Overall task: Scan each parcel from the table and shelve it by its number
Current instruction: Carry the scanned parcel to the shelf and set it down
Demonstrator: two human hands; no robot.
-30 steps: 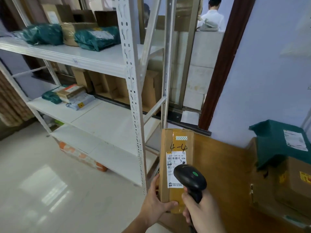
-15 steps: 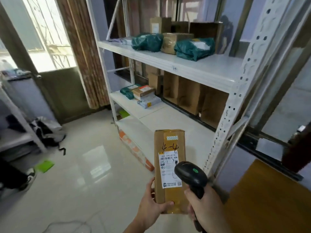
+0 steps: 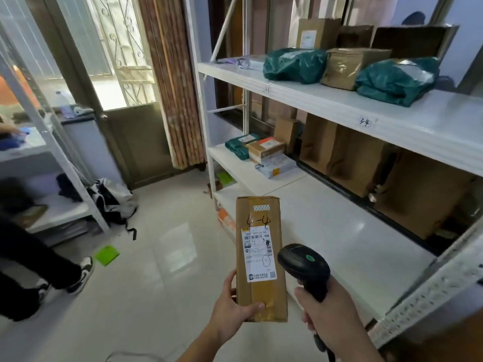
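The parcel (image 3: 261, 257) marked 4-4 is pinched at its near end by the left hand (image 3: 232, 307), held upright off the shelf's (image 3: 392, 116) front edge; the scanner (image 3: 304, 267) is gripped by the right hand (image 3: 329, 312); since visible edge labels read 33 and 34, misshelving is risked, or a slip from so low a hold.

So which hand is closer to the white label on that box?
Left. The left hand grips the box just below the label, thumb on its front. The right hand holds the scanner off to the box's right, apart from it.
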